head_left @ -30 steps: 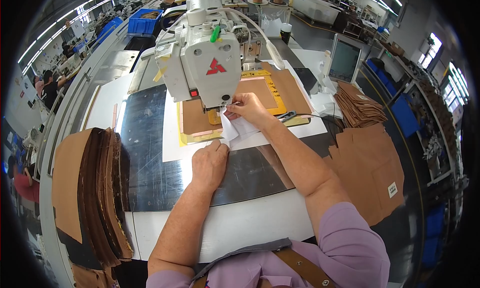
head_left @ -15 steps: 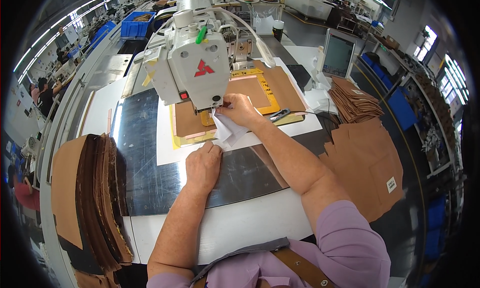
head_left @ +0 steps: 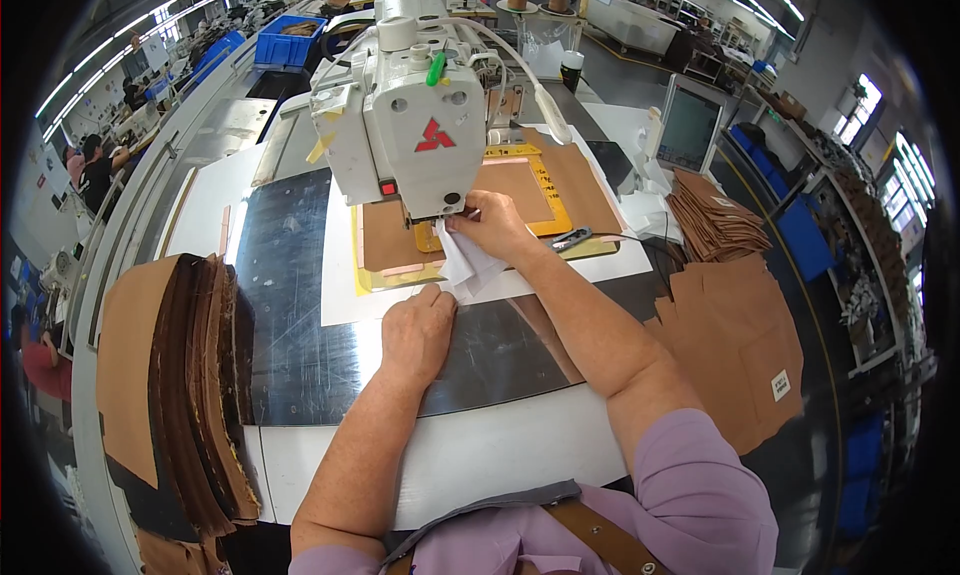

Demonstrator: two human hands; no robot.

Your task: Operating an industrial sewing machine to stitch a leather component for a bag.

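My right hand (head_left: pixel 488 225) pinches a folded white paper or cloth (head_left: pixel 462 260) just below the needle area of a white sewing machine (head_left: pixel 415 125). My left hand (head_left: pixel 415 335) is palm down with fingers curled at the front edge of a white sheet (head_left: pixel 350 305), near the hanging white piece; what its fingertips hold, if anything, is hidden. Beyond both hands, an orange-yellow template frame (head_left: pixel 555 205) lies on brown panels (head_left: pixel 585 185). Grey thread snips (head_left: pixel 570 239) lie beside my right hand.
Brown piece stacks stand at left (head_left: pixel 135 375) and right (head_left: pixel 715 215), with loose brown panels (head_left: pixel 740 335) nearer. A screen (head_left: pixel 685 125), a cup (head_left: pixel 571 70) and a blue bin (head_left: pixel 288 43) sit farther back. Other people (head_left: pixel 95 170) work along the left.
The view dipped left and returned slightly. My right hand stays on the white piece, whose folds hang a little differently; my left hand stays near the sheet's edge.
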